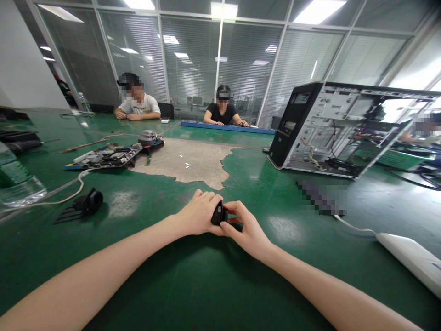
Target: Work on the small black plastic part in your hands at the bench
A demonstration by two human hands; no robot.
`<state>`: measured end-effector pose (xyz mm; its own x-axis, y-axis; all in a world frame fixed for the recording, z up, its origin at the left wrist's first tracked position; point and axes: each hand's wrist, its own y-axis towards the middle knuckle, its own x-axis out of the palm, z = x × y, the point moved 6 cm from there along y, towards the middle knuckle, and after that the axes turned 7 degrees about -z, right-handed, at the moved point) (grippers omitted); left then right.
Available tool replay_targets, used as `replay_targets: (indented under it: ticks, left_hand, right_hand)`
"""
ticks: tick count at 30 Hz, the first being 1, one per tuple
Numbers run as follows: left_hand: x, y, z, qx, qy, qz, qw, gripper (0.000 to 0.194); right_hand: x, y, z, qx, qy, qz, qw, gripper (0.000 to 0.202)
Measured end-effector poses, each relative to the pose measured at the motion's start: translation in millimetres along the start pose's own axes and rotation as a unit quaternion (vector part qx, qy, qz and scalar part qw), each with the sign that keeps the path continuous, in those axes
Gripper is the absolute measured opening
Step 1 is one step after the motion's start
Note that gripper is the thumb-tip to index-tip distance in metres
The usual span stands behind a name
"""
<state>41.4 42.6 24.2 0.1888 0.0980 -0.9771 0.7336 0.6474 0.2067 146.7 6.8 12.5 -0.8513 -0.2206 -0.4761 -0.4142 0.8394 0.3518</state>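
Computer case [286,126] beyond right hand [248,227]

Electronics workshop: open computer case [325,126]

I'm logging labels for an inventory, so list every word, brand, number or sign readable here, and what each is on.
No text reads with certainty.
Computer case: small light mark low on the black front, too small to read.
Clear bottle at left: any lettering is too blurred to read.
White shirt: possible print on the chest, too small to read.
Held black object: no lettering can be made out.
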Motion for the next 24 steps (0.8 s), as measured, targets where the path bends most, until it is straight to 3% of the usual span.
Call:
replay_targets:
  ticks: [7, 13, 20, 24]
  left_hand:
    - [-2.9, -0.1, 2.2, 0.001, -0.002, 0.005, 1.000, 0.070]
    - [-1.9, 0.1, 0.8, 0.002, -0.004, 0.008, 1.000, 0.070]
    - [-0.5, 0.7, -0.1, -0.001, -0.007, 0.001, 1.000, 0.072]
    - [-1.4, 0.9, -0.2, -0.004, -0.009, 0.000, 1.000, 0.074]
  right_hand:
    - [-4.6, 0.3, -3.2, -0.050, 0.009, 0.033, 0.998, 0.006]
    - [-3.9, 0.3, 3.3, -0.021, 0.018, 0.036, 0.999, 0.030]
    - [-0.7, 1.5, 3.8, 0.000, 0.053, 0.007, 0.999, 0.023]
    - [-4.7, 2.1, 3.6, -0.010, 0.065, 0.031, 0.997, 0.011]
